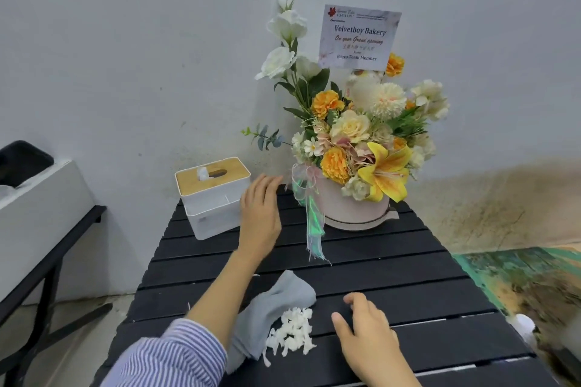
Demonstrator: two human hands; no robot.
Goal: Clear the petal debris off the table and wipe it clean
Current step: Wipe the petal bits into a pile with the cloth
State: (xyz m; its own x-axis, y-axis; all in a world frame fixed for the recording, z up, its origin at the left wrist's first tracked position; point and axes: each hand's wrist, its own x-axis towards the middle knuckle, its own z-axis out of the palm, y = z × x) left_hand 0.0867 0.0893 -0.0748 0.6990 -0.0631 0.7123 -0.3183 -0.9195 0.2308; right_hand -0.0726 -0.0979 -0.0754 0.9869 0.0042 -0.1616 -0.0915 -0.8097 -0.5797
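A heap of white petal debris [290,334] lies on the black slatted table [393,276] near its front edge. A crumpled grey cloth [270,311] lies right beside the petals, on their left. My left hand [260,217] is stretched out over the table's far left part, fingers apart, holding nothing, close to the tissue box. My right hand [364,330] rests on the table just right of the petals, fingers spread and empty. A few stray petal bits [255,275] lie near my left forearm.
A white tissue box [212,198] with a wooden lid stands at the table's back left. A flower arrangement [355,148] in a pink pot with a card and a trailing ribbon [316,229] stands at the back right. A white bench [37,207] is to the left.
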